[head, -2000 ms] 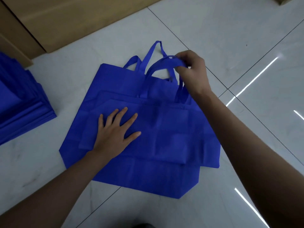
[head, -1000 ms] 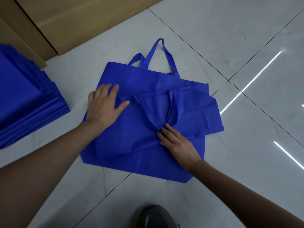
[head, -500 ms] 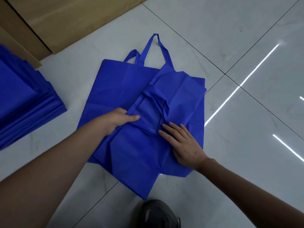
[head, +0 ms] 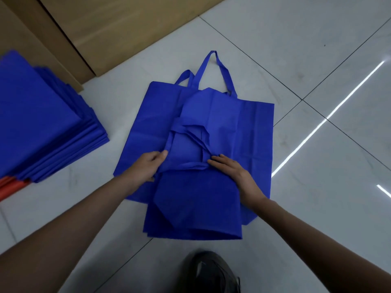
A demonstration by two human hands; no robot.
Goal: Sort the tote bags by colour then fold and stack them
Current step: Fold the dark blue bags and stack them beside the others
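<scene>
Looking down from the head view, a half-folded bag of thin blue cloth lies on top of a flat bag, covering that bag's middle and hanging over its near edge. The left hand is over the flat bag's near left part, thumb on top and fingers curled under the folded bag's left edge, pinching it. The right hand is over the flat bag's near right part, fingers straight and close together, pressing down a loose strap that crosses the fold. The cloth looks light, soft and limp, so a fold will likely spring open unless a palm stays on it. The layers will probably also slide over the flat bag beneath. The best hold seems to be at the two side edges of the fold, with the straps tucked inside so they cannot trail. A stack of folded blue bags sits well to the left of the flat bag, with orange cloth showing under its near corner.
</scene>
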